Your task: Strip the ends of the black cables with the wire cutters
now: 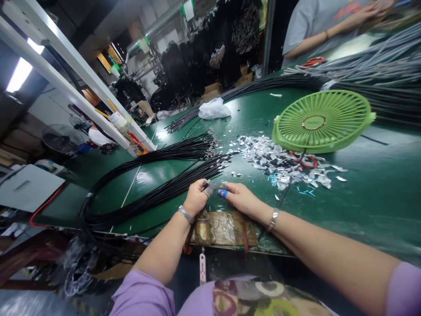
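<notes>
My left hand (pixel 198 196) and my right hand (pixel 242 198) meet fingertip to fingertip over the front of the green table. Both are closed in a pinch. Whatever sits between the fingers is too small and blurred to make out. Grey wrapping covers fingers of my left hand, and a blue wrap is on a right finger. Just beyond my left hand lie the tips of a bundle of black cables (pixel 171 181), which loops round at the left. Below my hands is a worn, tape-covered block (pixel 226 228) at the table edge.
A pile of silvery scraps (pixel 271 158) lies ahead to the right, with red-handled scissors (pixel 309 161) partly in it. Behind it stands a green fan (pixel 324 120). A clear plastic bag (pixel 214 109) and grey cables (pixel 368 61) lie farther back. Another person's arm (pixel 315 41) is across the table.
</notes>
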Action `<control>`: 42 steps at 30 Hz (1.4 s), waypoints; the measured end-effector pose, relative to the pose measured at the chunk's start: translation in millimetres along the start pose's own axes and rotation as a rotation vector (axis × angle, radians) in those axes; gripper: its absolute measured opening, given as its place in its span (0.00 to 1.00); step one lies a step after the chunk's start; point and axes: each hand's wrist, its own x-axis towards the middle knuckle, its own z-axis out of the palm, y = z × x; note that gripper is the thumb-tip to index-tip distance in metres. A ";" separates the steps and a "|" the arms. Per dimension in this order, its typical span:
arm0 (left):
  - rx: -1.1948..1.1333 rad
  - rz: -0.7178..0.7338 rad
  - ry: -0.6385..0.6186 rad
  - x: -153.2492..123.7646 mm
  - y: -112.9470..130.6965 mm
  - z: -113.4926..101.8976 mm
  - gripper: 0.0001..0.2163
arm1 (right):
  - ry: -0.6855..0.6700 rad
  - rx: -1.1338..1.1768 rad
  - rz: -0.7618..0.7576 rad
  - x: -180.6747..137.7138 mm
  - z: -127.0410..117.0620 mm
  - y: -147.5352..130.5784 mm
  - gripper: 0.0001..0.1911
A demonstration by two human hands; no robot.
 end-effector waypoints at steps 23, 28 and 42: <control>-0.164 -0.255 -0.107 -3.3 8.8 -4.8 0.22 | 0.161 -0.565 -0.346 -5.8 -11.6 -6.9 0.11; -0.208 -0.282 -0.209 -4.3 8.2 -8.9 0.25 | -0.012 -0.149 -0.217 -1.4 -10.1 -5.6 0.15; -0.018 -0.299 -0.317 -7.9 11.1 -5.4 0.22 | 0.126 -0.346 -0.284 -4.0 -14.6 -12.5 0.15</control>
